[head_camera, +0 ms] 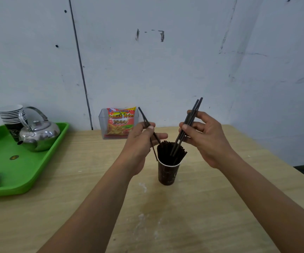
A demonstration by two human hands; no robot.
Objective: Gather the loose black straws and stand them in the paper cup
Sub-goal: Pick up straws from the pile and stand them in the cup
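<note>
Closest, bare forearms reaching over a pale wood-grain table [193, 207], matt, smeared with white dust. Mid-table and upright, a dark brown paper cup [168, 173], tapered, white-rimmed, crammed with standing straws [165, 152]: thin, stiff, matt black tubes fanning a little at the top. Up left of the rim, left hand [140, 143] pinching spare straws [146, 121], one or two, between thumb and fingers, tilted, lower tip beside the rim; inside or outside, impossible to tell. Right hand [205, 137] curled round a small bundle [191, 115], steeply angled, lower ends among the standing tops, probably to slide in without splaying. Hands apart, flanking the cup. Farther back, a glossy red-orange snack packet [120, 123] in a clear plastic holder [101, 125]. Far left, a green plastic tray [19, 172] bearing a shiny steel kettle [39, 134] and stacked cups [10, 114]. Behind, scuffed white wall [184, 61].
</note>
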